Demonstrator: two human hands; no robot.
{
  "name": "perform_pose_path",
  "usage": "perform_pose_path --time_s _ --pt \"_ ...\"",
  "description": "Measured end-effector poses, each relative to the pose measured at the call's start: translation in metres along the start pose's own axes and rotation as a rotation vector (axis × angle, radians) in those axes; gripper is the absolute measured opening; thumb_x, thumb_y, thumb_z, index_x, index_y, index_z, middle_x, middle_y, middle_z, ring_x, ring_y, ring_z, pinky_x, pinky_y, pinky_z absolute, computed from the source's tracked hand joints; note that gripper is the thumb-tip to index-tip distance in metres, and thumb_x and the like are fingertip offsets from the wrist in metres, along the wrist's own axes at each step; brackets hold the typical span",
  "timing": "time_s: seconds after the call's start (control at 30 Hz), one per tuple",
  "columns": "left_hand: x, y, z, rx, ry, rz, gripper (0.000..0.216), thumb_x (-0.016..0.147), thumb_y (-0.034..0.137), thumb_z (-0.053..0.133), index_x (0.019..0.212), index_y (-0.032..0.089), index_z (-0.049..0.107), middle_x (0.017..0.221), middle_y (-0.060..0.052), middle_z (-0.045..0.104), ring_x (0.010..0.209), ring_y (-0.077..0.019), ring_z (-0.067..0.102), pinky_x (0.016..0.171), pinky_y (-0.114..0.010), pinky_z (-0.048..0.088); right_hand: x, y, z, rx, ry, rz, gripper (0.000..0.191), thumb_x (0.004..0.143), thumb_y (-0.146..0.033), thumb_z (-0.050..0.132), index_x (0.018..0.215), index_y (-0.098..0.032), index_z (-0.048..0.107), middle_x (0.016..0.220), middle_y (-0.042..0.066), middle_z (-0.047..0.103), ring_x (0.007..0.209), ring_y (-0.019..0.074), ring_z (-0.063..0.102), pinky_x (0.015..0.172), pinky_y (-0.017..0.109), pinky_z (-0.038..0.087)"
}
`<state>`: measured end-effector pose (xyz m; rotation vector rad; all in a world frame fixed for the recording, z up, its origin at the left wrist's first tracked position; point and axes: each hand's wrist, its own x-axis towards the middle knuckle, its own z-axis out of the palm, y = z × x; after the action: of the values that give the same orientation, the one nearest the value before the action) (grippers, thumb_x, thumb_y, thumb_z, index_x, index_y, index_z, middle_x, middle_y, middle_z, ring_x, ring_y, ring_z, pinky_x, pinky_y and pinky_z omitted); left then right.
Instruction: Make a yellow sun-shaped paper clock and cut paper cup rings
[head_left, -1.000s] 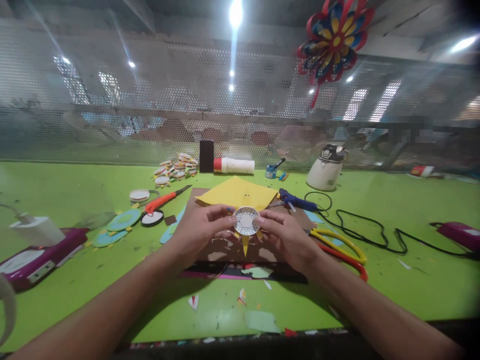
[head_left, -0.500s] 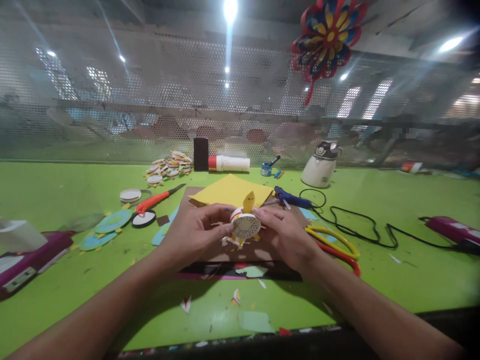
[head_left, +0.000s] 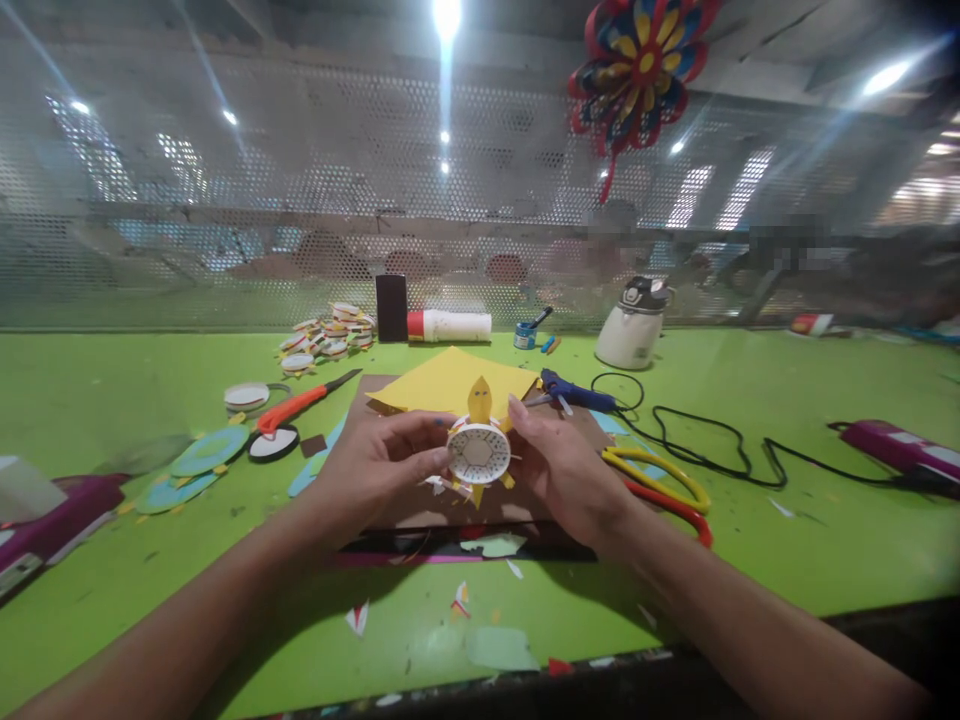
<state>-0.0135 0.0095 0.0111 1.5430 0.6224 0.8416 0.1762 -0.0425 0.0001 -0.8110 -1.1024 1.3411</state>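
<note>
A small paper turtle is held up over the brown board, its round white face with dark marks turned toward me. Its yellow head with two eyes points upward, and yellow legs stick out below. My left hand pinches the rim from the left, thumb in front and fingers behind. On the other side my right hand has its fingers curled against the turtle's right edge, partly hidden behind it; its thumb rises beside the head. Behind the hands lie yellow sheets on the brown board.
A blue glue gun with a black cord and scissors with yellow and red handles lie right. To the left are an orange-handled knife, tape rolls and blue paper rings. Finished-looking turtles, a cup stack and a jug stand behind.
The turtle has turned so its round face and head point more squarely at me. My right thumb has lifted slightly off it. The whole view has shifted a little.
</note>
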Motion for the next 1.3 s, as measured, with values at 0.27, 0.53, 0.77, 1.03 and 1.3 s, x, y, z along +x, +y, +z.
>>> perform_pose_path --time_s 0.27,0.53,0.77,1.03,1.3 --pt "0.0002 -0.0025 -0.003 -0.102 -0.017 -0.076 0.03 0.073 0.027 0.079 0.1 0.018 0.073 0.094 -0.005 0.075 0.083 -0.0162 0.068 0.076 -0.025 0.055 -0.0026 -0.0009 -0.0042 -0.175 0.012 -0.115 0.025 0.084 -0.042 0.068 0.087 -0.019 0.076 0.075 0.002 0.062 0.07 0.0134 0.051 0.071 0.03 0.041" --pt "0.001 -0.0045 -0.0027 -0.065 -0.034 -0.064 0.03 0.073 0.029 0.079 0.101 0.017 0.073 0.091 -0.005 0.075 0.083 -0.0165 0.068 0.078 -0.026 0.054 0.0009 0.0011 -0.004 0.01 -0.017 -0.029 0.015 0.079 -0.033 0.072 0.078 -0.018 0.075 0.07 0.001 0.064 0.067 0.0119 0.054 0.068 0.026 0.043" --pt "0.0011 -0.0061 -0.0045 -0.066 -0.041 -0.067 0.034 0.072 0.03 0.079 0.102 0.017 0.072 0.096 -0.007 0.075 0.084 -0.0196 0.068 0.079 -0.031 0.056 0.001 -0.0011 -0.0033 0.14 -0.008 0.072 0.016 0.077 -0.03 0.074 0.071 -0.016 0.069 0.074 0.0 0.062 0.07 0.0112 0.053 0.067 0.023 0.042" --pt "-0.0007 -0.0004 -0.0005 -0.123 0.04 -0.08 0.034 0.069 0.029 0.081 0.099 0.016 0.072 0.096 -0.008 0.074 0.085 -0.0208 0.068 0.078 -0.033 0.056 0.0006 0.0007 -0.0026 0.05 0.04 -0.02 0.035 0.087 -0.048 0.06 0.07 -0.018 0.07 0.069 0.001 0.063 0.068 0.0135 0.052 0.069 0.027 0.039" --pt "-0.0002 -0.0016 -0.002 -0.137 0.037 -0.052 0.037 0.068 0.03 0.082 0.099 0.013 0.069 0.097 -0.009 0.072 0.086 -0.0203 0.067 0.08 -0.031 0.054 -0.005 -0.0004 0.0035 -0.201 0.066 -0.046 0.027 0.074 -0.038 0.077 0.09 -0.017 0.072 0.082 0.002 0.069 0.074 0.0143 0.057 0.074 0.029 0.043"
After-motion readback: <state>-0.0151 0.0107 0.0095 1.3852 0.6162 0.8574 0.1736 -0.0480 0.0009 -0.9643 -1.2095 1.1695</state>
